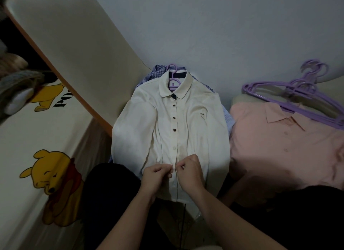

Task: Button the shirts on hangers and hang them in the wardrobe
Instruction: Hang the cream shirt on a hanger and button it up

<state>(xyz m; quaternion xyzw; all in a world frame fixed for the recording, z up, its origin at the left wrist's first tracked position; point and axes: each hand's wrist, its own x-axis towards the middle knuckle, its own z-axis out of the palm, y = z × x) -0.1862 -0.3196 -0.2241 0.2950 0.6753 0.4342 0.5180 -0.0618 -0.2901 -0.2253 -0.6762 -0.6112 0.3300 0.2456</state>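
**Limp shirt: work close to the buttonhole**

The shirt (167,130) lies flat on its hanger (172,82), running away from my hands. Left hand (157,175) and right hand (189,170) are both curled and pinch the front edges at a low button, fingertips almost meeting. The fabric looks light and floppy, so it'll likely bunch. I'd pinch right beside the hole and lift by the hanger hook.

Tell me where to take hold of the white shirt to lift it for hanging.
Best by the purple hanger hook poking out above the collar, coming from the far end; its arms lie hidden inside the white shirt.
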